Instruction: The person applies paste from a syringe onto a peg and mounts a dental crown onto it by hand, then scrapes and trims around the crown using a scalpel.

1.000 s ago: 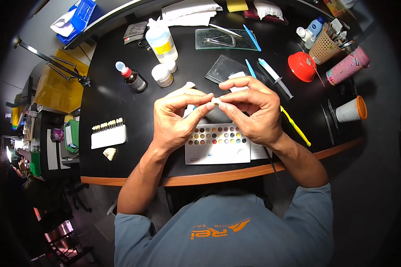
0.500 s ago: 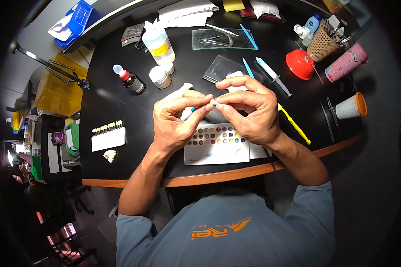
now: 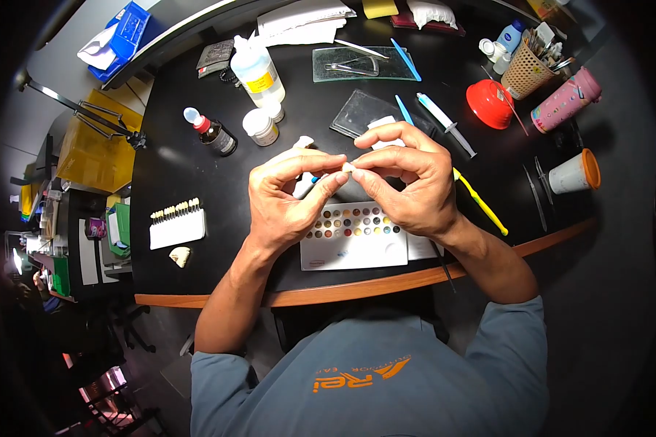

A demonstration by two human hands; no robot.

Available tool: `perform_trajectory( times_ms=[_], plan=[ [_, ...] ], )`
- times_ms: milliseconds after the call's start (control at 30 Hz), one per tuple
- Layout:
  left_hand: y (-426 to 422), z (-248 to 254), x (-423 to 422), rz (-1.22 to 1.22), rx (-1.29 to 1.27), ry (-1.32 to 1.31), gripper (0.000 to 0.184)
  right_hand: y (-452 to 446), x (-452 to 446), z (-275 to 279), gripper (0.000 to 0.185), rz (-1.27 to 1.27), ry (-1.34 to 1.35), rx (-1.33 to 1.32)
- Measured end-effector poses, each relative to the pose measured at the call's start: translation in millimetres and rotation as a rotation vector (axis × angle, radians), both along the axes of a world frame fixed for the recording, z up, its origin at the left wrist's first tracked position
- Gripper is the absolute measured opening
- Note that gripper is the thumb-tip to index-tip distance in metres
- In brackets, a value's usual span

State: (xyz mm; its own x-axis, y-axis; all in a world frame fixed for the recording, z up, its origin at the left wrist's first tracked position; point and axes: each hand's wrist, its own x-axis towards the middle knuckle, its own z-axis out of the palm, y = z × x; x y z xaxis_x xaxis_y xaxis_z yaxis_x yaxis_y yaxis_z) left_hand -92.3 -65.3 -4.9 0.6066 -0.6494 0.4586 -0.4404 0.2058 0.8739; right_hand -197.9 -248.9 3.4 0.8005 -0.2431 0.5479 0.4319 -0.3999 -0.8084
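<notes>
A tiny tooth-coloured dental crown is pinched at the meeting point of both hands, over the middle of the black table. My left hand has its thumb and index fingertips at the crown's left side. From the right, my right hand grips it between thumb and index finger, the other fingers curled loosely above. Partly under the hands lies a white palette with rows of small coloured wells. A white shade guide with tooth-shaped tabs stands to the left, near a pale tooth-model piece.
Behind the hands stand a dropper bottle, white jars and a clear squeeze bottle. On the right are a syringe, a yellow-handled tool, a red bowl, tweezers and a cup.
The left hand's fingertips have shifted very slightly left, while the crown stays pinched in nearly the same spot. The objects on the table look unmoved.
</notes>
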Motion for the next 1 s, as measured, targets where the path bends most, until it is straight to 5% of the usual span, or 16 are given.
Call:
perform_trajectory(
  times_ms=[633, 1000],
  plan=[
    [0, 0, 0, -0.004, 0.024, -0.01, 0.025, 1, 1, 0, 0.016, 0.009, -0.022, 0.006],
    [-1, -4, -2, -0.017, -0.027, 0.328, 0.025, -2, 0, 1, 0.022, 0.041, 0.02, -0.023]
  ],
)
